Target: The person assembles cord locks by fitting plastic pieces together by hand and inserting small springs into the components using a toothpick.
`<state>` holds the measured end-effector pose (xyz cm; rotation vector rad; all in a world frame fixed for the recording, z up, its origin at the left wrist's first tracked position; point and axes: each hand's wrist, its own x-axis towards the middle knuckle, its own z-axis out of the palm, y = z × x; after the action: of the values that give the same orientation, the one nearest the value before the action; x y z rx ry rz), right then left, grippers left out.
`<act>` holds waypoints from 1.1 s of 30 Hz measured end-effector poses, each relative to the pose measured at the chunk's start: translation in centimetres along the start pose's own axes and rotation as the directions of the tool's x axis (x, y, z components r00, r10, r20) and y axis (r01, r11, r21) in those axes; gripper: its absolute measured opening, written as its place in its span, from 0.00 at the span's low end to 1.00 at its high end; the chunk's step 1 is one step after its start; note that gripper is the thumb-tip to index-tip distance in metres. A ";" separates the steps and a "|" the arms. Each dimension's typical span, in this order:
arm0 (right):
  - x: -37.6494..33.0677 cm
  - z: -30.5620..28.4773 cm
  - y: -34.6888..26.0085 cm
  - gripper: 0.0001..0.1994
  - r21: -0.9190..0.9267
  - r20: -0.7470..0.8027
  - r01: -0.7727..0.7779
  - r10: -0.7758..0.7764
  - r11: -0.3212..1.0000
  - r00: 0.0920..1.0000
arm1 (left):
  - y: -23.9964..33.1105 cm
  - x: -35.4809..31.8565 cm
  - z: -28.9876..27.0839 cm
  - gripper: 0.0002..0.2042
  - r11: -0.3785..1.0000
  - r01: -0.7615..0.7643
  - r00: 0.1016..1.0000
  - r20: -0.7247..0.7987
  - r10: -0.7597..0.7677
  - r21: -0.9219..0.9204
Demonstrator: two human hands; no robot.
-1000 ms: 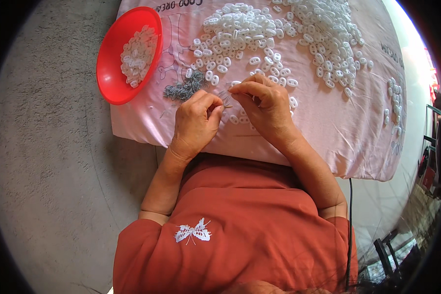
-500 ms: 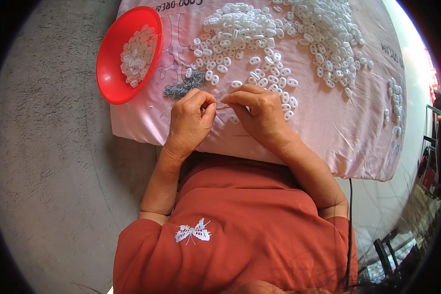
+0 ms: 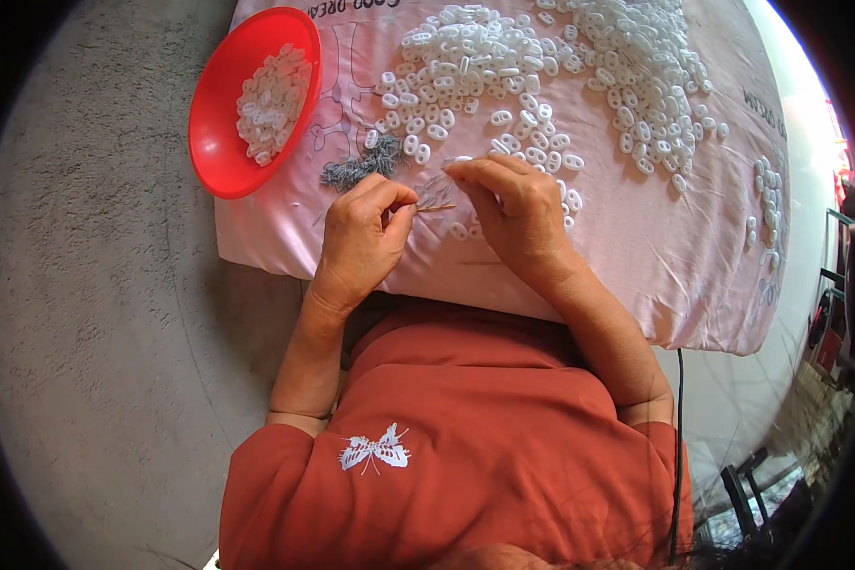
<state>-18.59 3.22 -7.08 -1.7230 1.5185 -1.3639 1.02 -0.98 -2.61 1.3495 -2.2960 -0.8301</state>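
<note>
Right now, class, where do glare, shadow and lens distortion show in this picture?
Head view: glare whitens the upper right rim; head view: shadow darkens the grey floor just left of the table; head view: the fisheye bows the pink cloth's right edge; head view: the thin stick in the left hand shows little detail.

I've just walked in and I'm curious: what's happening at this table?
A person's left hand pinches a thin brownish stick. The right hand is curled opposite it; what it holds, if anything, is unclear. Grey strands lie beyond the left hand, white two-holed pieces are spread over the pink cloth, and a red bowl of whitish pieces is at the left.
</note>
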 end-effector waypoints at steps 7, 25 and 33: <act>0.4 -0.5 0.0 0.06 0.047 -0.053 -0.032 0.035 0.998 0.998 | -0.3 -0.3 0.2 0.03 1.000 0.000 1.000 0.021 0.001 -0.025; 0.5 -0.6 -0.3 0.06 0.084 -0.063 -0.038 0.043 0.996 0.997 | -1.0 -0.5 -0.9 0.03 0.999 -0.024 0.998 0.054 0.022 0.046; 0.5 -0.9 -0.6 0.06 0.094 -0.039 -0.070 0.074 0.993 0.996 | -2.1 -0.1 -2.5 0.05 0.996 0.037 0.999 -0.024 -0.036 0.080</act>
<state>-19.13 3.16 -6.04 -1.5774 1.5008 -1.4194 3.89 -2.43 -2.03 1.4315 -2.3169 -0.7373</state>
